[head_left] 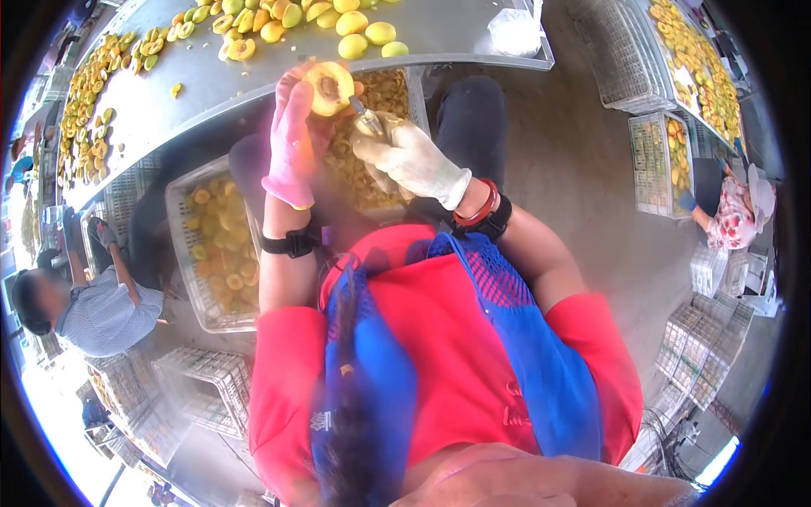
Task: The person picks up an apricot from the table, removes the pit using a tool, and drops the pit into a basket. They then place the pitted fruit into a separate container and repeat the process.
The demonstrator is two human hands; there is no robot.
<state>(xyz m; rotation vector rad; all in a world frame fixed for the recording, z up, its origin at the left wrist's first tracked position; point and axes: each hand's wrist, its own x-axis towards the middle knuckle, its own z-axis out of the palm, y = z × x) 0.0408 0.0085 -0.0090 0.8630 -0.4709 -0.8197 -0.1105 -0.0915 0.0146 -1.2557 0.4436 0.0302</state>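
My left hand point(293, 135), in a pink glove, is closed around an apricot half point(329, 88), its cut face and brown pit hollow turned toward me. My right hand point(410, 156), in a whitish glove, grips a small pitting knife point(365, 114) whose metal tip is at the lower right edge of the fruit. Part of the knife's handle is hidden by my fingers. Under both hands, between my knees, is a crate point(416, 97) filled with cut fruit pieces. Whole and halved apricots point(353, 24) lie on the metal table in front of me.
The metal table point(190, 110) has its edge just beyond my hands, with a white plastic bag point(514, 34) at its right corner. A fruit-filled crate point(177, 245) stands left. Stacked crates point(612, 59) are at right. Co-workers sit at left point(110, 308) and right point(735, 207).
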